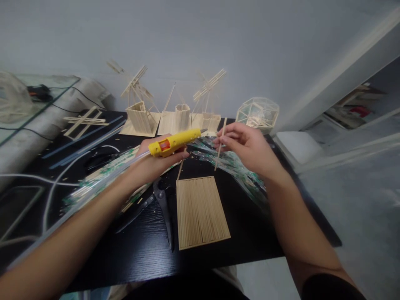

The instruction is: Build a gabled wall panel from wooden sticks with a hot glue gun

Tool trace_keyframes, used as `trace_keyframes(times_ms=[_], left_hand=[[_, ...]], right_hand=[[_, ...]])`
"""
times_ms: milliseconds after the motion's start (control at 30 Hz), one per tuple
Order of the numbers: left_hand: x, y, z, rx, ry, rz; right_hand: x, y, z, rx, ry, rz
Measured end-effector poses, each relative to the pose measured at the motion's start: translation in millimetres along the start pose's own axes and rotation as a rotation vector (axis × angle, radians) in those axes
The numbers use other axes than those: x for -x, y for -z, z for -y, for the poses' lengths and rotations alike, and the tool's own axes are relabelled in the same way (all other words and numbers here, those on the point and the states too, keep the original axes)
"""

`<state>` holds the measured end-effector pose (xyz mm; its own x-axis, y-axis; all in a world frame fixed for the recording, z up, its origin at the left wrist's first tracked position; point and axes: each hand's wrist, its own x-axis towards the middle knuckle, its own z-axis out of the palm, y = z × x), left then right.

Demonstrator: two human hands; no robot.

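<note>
Fingers of the left hand (pixel 154 163) are wrapped round a yellow glue gun (pixel 173 142), held level above the middle of the black table (pixel 140 254). The gun's body hides the trigger and most of the palm. Its nozzle points at a thin wooden stick (pixel 219 143), which hangs almost upright just beside it, pinched near the top between thumb and fingertips of the right hand (pixel 248 146). Whether nozzle and stick touch is too blurred to tell. Under both hands lie crumpled clear wrappers (pixel 242 173), their contents unreadable. Nearer the front edge a flat panel of glued sticks (pixel 201 212) lies beside cutting pliers (pixel 164 208), whose upper end slips under the left wrist. Along the far edge stand stick windmill models (pixel 140 114) and a faceted stick dome (pixel 258 112), both soft and pale against the wall. The table's left side is cut off, with a white cable (pixel 53 183) trailing out of view.
</note>
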<state>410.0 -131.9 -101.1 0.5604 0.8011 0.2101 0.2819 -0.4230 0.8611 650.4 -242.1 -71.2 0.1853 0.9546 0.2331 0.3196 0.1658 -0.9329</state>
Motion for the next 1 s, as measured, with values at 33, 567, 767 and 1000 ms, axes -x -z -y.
trace_keyframes(times_ms=[33, 567, 767, 1000], left_hand=[[0.2, 0.6, -0.7, 0.008, 0.01, 0.0], [2.3, 0.9, -0.2, -0.01, 0.047, 0.061], [2.3, -0.2, 0.2, -0.04, -0.006, 0.035], [4.8, -2.3, 0.3, -0.137, 0.001, -0.03]], right_hand=[[-1.7, -0.7, -1.1, 0.01, -0.008, 0.019], [0.4, -8.2, -8.9, 0.475, 0.013, 0.313], [2.6, -6.2, -3.7, 0.475, 0.023, 0.335], [3.5, -5.7, -1.4, 0.462, 0.009, 0.372]])
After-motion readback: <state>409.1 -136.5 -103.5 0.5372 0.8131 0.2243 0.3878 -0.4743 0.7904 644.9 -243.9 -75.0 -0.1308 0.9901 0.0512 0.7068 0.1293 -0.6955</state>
